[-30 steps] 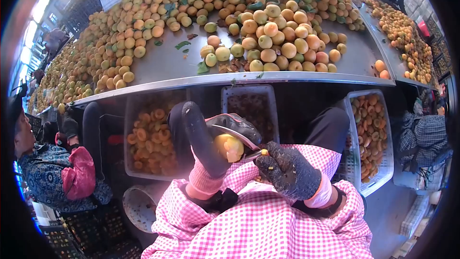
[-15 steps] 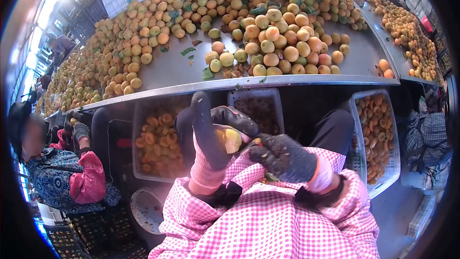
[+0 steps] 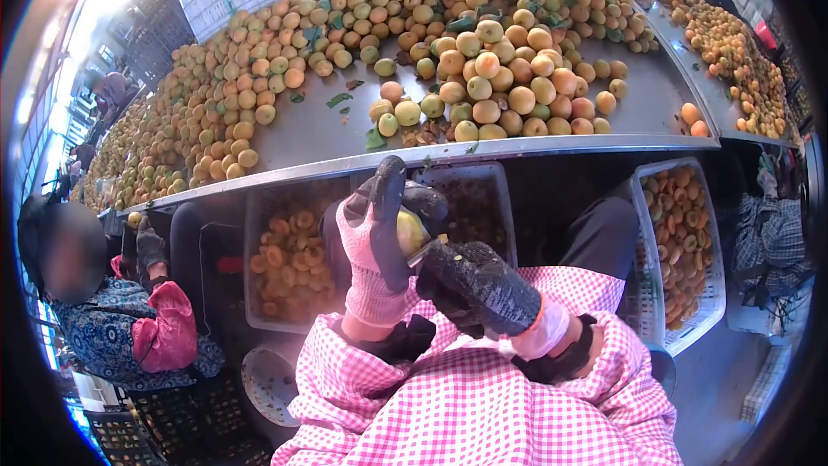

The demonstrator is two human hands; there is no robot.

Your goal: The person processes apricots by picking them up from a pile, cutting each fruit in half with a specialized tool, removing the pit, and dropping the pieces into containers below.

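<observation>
Left fingers (image 3: 387,183) curl round a half-hidden fruit (image 3: 409,233); right fingers close, grip unclear.

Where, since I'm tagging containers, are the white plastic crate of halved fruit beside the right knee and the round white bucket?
White plastic crate (image 3: 698,324): head view, near wall.
Round white bucket (image 3: 263,373): head view, inner wall.

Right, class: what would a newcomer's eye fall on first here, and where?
Probably the heaped fruit, spread across the metal table at the top. Next, the pink checked smock at bottom centre. Between them, the gloved left hand holds a single fruit, and the gloved right hand a blade beside it.
</observation>
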